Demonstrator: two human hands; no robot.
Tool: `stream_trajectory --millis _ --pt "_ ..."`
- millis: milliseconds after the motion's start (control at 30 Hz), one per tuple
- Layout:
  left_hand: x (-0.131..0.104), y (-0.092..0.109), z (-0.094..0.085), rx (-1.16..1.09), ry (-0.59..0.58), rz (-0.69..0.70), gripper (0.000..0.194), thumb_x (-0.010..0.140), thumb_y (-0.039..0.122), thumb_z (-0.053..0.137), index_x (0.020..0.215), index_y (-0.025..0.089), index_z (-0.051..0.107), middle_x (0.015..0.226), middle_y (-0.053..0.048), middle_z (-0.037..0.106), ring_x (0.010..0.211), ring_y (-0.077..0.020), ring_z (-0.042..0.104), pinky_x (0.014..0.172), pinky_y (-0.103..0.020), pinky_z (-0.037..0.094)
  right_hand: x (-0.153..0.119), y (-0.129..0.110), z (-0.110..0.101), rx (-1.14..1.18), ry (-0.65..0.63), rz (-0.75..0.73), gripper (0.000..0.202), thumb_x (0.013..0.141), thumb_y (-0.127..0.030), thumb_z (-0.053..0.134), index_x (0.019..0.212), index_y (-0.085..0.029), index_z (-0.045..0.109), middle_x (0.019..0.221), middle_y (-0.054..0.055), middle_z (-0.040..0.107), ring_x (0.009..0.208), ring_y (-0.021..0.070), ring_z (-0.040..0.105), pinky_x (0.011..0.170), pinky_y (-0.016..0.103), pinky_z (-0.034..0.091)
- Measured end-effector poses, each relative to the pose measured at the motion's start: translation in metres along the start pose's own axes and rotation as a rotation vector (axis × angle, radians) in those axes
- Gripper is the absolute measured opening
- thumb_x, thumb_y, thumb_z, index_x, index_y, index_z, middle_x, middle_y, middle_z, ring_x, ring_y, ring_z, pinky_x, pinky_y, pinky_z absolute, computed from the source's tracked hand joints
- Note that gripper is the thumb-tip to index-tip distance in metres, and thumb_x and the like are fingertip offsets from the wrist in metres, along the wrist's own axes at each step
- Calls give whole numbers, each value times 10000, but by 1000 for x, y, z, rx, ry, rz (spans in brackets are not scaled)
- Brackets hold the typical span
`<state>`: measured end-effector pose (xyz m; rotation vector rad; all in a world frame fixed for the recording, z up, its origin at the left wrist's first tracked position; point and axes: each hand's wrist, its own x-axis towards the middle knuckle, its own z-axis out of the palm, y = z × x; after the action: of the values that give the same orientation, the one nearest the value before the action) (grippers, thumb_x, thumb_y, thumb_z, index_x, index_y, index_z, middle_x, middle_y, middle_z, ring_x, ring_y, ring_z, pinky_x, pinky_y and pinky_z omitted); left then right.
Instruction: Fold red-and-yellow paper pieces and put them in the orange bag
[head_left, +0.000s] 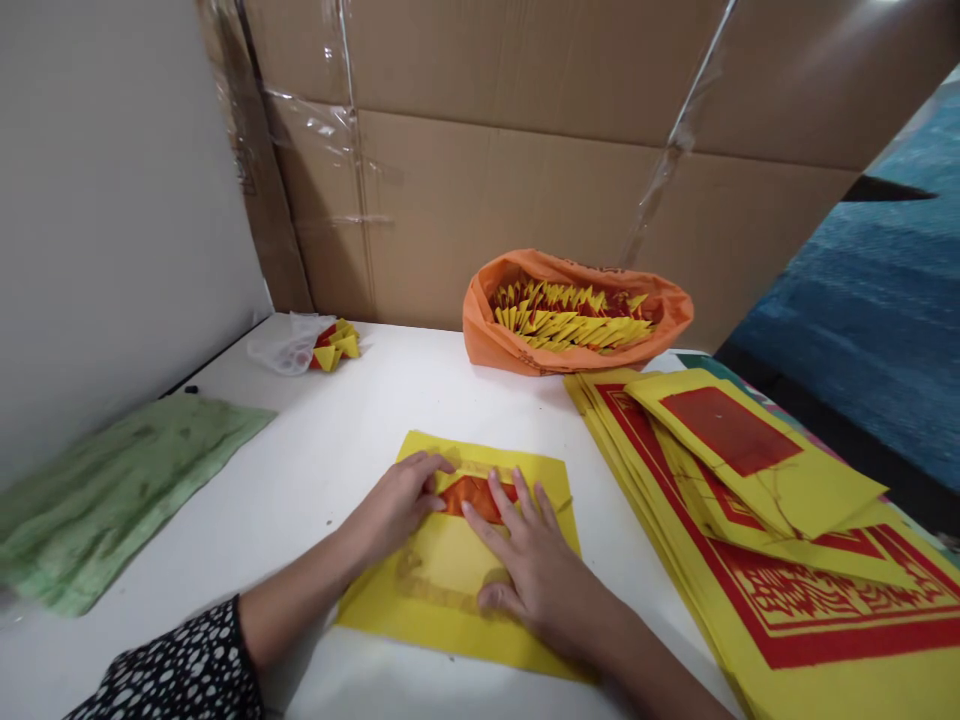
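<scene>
A yellow sheet of paper (375, 600) lies flat on the white table in front of me. On its upper half sits a folded strip with a shiny orange-red face (469, 492); a paler rectangle shows below it. At the strip's left end, my left hand (397, 505) is closed, its bent fingers and thumb gripping the folded paper's edge. My right hand (532, 560) rests on the sheet with fingers spread, the fingertips across the strip's right part. The right hand hides some of the paper beneath it.
A stack of yellow sheets with red print (795, 640) lies at the right, smaller sheets (825, 490) on top. Behind stands an orange bag (495, 345) full of folded yellow-red pieces. A clear plastic bag (289, 345) with yellow pieces and a green cloth (142, 470) lie left.
</scene>
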<state>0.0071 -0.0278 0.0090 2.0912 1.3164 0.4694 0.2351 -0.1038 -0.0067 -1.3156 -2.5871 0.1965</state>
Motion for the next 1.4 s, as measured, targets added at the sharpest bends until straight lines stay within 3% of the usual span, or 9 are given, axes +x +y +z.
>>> stream_trajectory --millis 300,400,533,633,767,833,1067,1233,1400 --pt "27 -1 -27 98 -175 155 279 781 259 654 1054 214 683 990 -62 585 972 -251 546 864 -339 427 8 0 -12 192 -253 74 730 886 -602 531 1492 -442 156 1579 5 -192 1416 447 -136 1113 686 58" --pt "50 15 -18 73 -245 172 155 879 244 543 901 196 689 882 -36 636 844 -189 588 777 -265 437 9 -2 -15 212 -276 93 735 880 -624 522 1488 -451 149 1576 5 -200 1412 431 -162 1110 684 17" --pt "75 26 -4 56 -329 121 119 666 135 750 762 177 694 668 23 642 630 -148 587 574 -209 412 8 -4 -10 204 -237 62 744 891 -611 512 1502 -418 134 1579 40 -177 1420 399 -156 1114 669 12" --pt "81 32 -6 37 -317 112 165 569 87 790 682 162 696 566 43 607 525 -131 557 510 -203 393 5 -1 -5 234 -49 69 824 888 -573 547 1526 -355 72 1602 69 -89 1447 351 -100 1137 632 61" --pt "63 45 -24 -4 -120 185 82 671 114 724 723 165 687 674 17 647 639 -151 606 612 -225 450 0 10 -14 320 637 411 986 865 -506 614 1534 -254 -66 1611 96 -43 1468 312 4 1153 566 191" --pt "48 47 -31 -58 -1 277 41 764 146 663 784 179 678 844 -12 686 804 -166 640 765 -253 477 -5 16 -22 360 747 401 931 878 -442 621 1541 -242 -2 1603 98 121 1453 280 186 1137 492 301" --pt "10 6 -12 -126 -40 624 173 878 133 536 742 185 631 1177 -90 674 1274 -214 518 1017 -326 436 -12 11 2 129 339 -324 524 931 -73 360 1428 -217 442 1370 69 557 1317 200 464 1072 412 431" --pt "-7 1 7 -46 -160 551 190 799 40 524 890 187 601 1314 -108 595 1245 -219 544 969 -328 475 -17 1 10 214 158 -323 496 897 -134 526 1390 -178 496 1360 107 560 1305 226 480 1089 426 421" --pt "-17 16 17 93 -132 450 363 879 271 595 1229 198 533 1461 -145 447 1360 -288 407 1107 -454 345 -21 9 -6 487 67 -177 588 775 6 472 1280 -264 604 1318 28 610 1228 174 558 1050 390 463"
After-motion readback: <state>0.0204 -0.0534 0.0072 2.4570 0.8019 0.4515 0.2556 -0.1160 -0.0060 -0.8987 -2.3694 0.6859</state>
